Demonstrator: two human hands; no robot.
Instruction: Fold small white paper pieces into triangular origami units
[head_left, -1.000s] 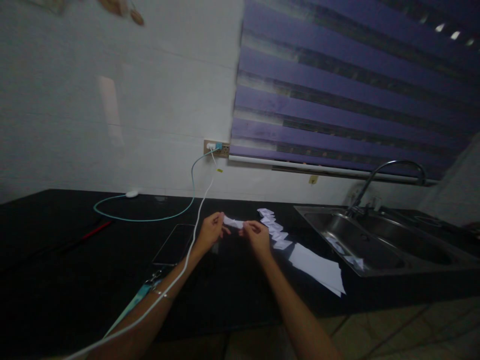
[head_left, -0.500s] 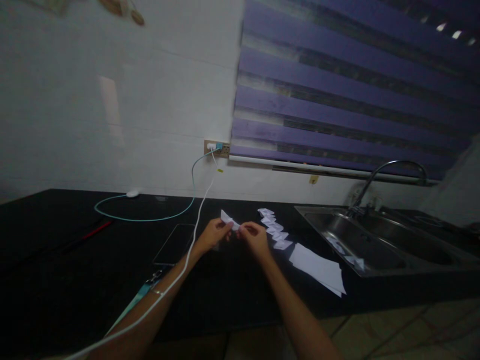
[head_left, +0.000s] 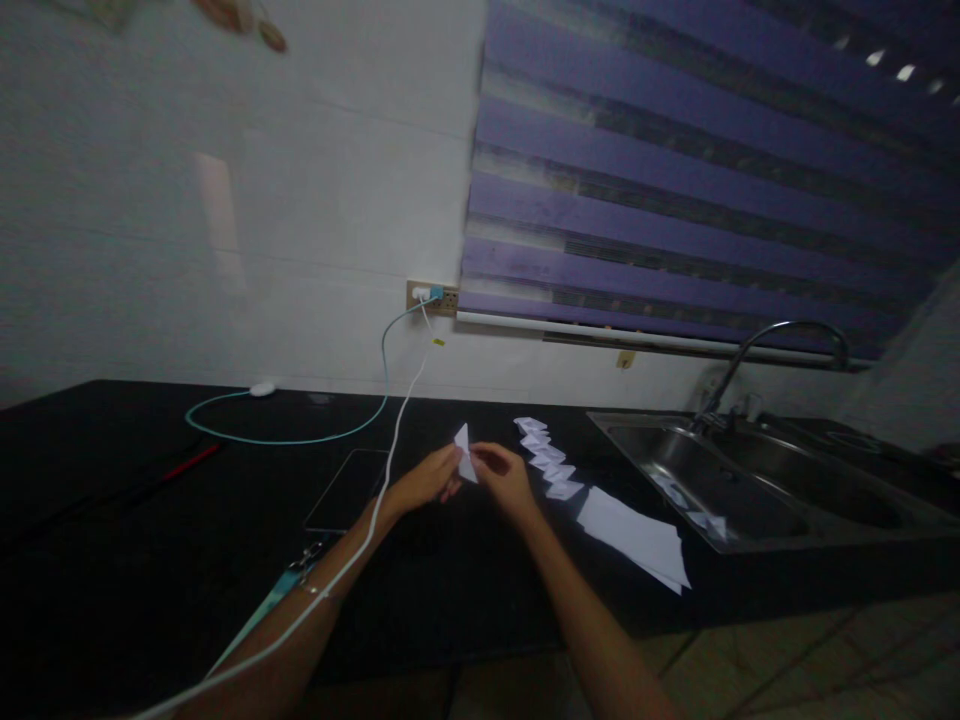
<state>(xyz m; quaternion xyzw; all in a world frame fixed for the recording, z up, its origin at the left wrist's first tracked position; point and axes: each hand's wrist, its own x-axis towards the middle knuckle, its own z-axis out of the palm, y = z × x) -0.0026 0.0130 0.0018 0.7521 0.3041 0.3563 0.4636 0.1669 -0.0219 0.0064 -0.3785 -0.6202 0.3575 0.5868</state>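
A small piece of folded white paper (head_left: 464,455) is held up between my hands, over the black countertop (head_left: 450,590). My left hand (head_left: 433,477) is closed on its left side. From the right, my right hand (head_left: 504,472) pinches the same paper with thumb and finger. The paper stands upright, its pointed tip upward. Just right of my right hand lies a row of several folded white paper pieces (head_left: 548,455). Nearer to me is a stack of flat white paper sheets (head_left: 637,537).
A steel sink (head_left: 739,490) with a curved faucet (head_left: 739,365) is at the right. A dark phone (head_left: 346,490) and a teal lanyard (head_left: 259,620) lie by my left arm. A white cable (head_left: 395,440) crosses over that arm from the wall socket (head_left: 450,300).
The folded paper has turned from slanting sideways to standing upright between my fingers. Both hands remain in nearly the same place.
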